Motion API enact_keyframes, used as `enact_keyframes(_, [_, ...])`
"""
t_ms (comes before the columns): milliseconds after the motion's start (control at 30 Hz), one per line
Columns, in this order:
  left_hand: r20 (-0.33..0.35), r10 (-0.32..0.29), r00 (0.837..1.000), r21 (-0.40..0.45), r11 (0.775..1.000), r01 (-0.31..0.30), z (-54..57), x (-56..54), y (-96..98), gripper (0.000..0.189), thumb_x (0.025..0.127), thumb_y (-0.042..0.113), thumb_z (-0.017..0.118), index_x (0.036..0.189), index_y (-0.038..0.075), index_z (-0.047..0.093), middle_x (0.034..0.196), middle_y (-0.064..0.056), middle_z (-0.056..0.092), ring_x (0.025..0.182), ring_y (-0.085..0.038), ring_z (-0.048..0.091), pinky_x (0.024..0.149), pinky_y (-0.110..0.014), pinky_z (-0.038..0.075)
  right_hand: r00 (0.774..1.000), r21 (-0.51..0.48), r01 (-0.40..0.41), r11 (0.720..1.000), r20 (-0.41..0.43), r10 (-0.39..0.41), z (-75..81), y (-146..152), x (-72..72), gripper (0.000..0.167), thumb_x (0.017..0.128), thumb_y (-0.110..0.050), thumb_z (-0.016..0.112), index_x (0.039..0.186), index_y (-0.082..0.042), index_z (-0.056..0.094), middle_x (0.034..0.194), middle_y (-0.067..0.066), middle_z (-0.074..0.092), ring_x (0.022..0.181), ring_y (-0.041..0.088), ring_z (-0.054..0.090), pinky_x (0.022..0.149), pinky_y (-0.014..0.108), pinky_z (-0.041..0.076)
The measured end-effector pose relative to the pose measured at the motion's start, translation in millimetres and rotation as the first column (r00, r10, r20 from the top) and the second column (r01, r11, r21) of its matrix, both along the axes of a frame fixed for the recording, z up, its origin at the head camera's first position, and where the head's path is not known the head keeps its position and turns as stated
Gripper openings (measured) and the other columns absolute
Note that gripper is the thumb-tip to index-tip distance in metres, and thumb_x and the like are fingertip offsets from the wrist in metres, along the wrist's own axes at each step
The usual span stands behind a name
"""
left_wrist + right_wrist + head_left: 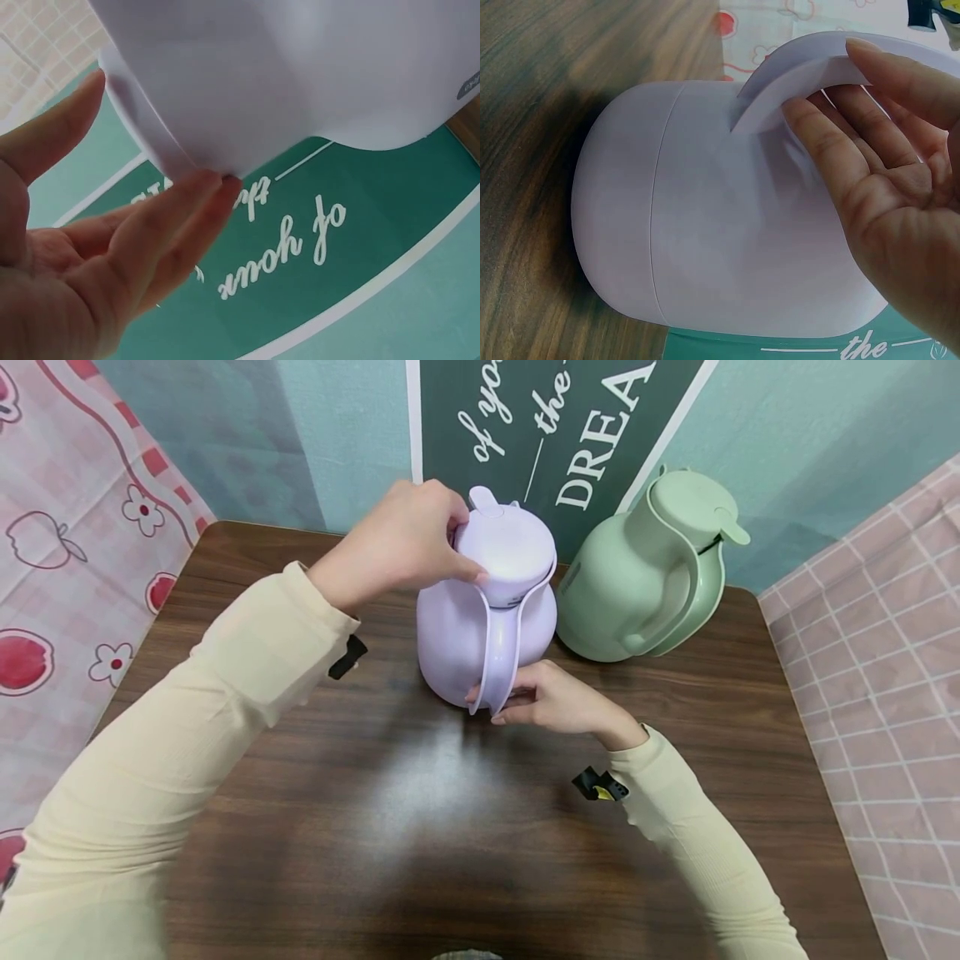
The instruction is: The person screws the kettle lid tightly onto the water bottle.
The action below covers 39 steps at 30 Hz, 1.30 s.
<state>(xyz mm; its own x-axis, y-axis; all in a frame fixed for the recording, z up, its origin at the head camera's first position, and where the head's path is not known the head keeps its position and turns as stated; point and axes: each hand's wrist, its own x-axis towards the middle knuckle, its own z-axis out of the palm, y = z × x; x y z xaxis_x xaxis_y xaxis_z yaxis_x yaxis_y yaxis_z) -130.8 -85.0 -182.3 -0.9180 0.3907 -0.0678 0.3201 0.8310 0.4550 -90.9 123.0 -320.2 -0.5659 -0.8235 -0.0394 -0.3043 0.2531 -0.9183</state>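
A lilac thermos jug (450, 639) stands upright on the wooden table. My left hand (408, 539) grips its round lid (513, 547) from the left, thumb on the near side and fingers reaching behind. In the left wrist view, that thumb and the fingertips (199, 184) touch the lid's rim, with the jug's body filling the top. Low on the jug's handle (501, 652), my right hand (558, 697) pinches it between thumb and fingers. The right wrist view shows the handle (802, 82) between thumb and index finger, and the jug's smooth body (705, 202) below.
To the right of the lilac jug, close beside it, stands a green thermos jug (600, 602). A dark green sign (472, 460) with white lettering is behind both. A patterned cloth (75, 568) hangs at the left; a pink tiled surface (885, 652) borders the table (450, 843) at right.
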Motion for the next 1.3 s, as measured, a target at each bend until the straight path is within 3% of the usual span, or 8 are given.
enact_keyframes(200, [0.012,0.024,1.000,0.001,1.000,-0.024,-0.7,5.2,7.2,0.038,0.075,0.030,0.073,0.093,0.000,0.059,0.086,-0.009,0.056,0.079,-0.023,0.048,0.065,-0.031,0.038,1.000,0.007,-0.004,1.000,-0.009,0.004,0.3,0.0,-0.2,0.030,0.080,0.003,0.066,0.110,0.004,0.062,0.107,0.008,0.065,0.101,0.013,0.058,0.082,0.030,0.047])
enact_keyframes(433, [0.013,0.026,1.000,0.022,0.999,-0.026,-2.0,3.3,6.3,0.038,0.075,0.030,0.074,0.095,0.000,0.061,0.087,-0.009,0.057,0.079,-0.022,0.047,0.064,-0.030,0.037,1.000,0.005,-0.001,1.000,-0.005,0.001,0.2,-0.1,0.0,0.030,0.080,0.003,0.066,0.110,0.004,0.062,0.107,0.007,0.065,0.101,0.013,0.058,0.082,0.030,0.047])
enact_keyframes(733, [-0.014,-0.020,1.000,0.046,0.999,0.021,-2.8,-3.4,-1.9,0.024,0.075,0.022,0.074,0.072,0.005,0.057,0.067,-0.005,0.051,0.069,-0.018,0.042,0.059,-0.027,0.032,1.000,0.003,0.000,1.000,-0.010,0.000,-0.5,0.7,-0.1,0.030,0.080,0.002,0.067,0.109,0.003,0.063,0.107,0.005,0.065,0.100,0.013,0.058,0.081,0.030,0.048])
enact_keyframes(967, [-0.035,-0.046,0.998,0.038,0.998,0.047,-3.0,-3.8,-5.3,0.023,0.076,0.022,0.073,0.070,0.007,0.057,0.064,-0.003,0.054,0.066,-0.017,0.042,0.062,-0.027,0.030,1.000,-0.012,-0.009,1.000,-0.023,0.009,0.3,1.1,0.6,0.029,0.079,0.003,0.067,0.108,0.002,0.064,0.106,0.005,0.065,0.099,0.013,0.058,0.081,0.030,0.048])
enact_keyframes(1300, [-0.058,0.036,0.998,0.000,0.999,-0.036,-2.6,9.3,10.8,0.034,0.076,0.029,0.073,0.082,0.000,0.057,0.080,-0.009,0.052,0.075,-0.022,0.045,0.063,-0.030,0.036,1.000,-0.012,-0.011,1.000,-0.024,0.010,-1.5,0.6,-0.1,0.029,0.079,0.003,0.067,0.108,0.001,0.064,0.106,0.005,0.065,0.098,0.020,0.059,0.081,0.030,0.048])
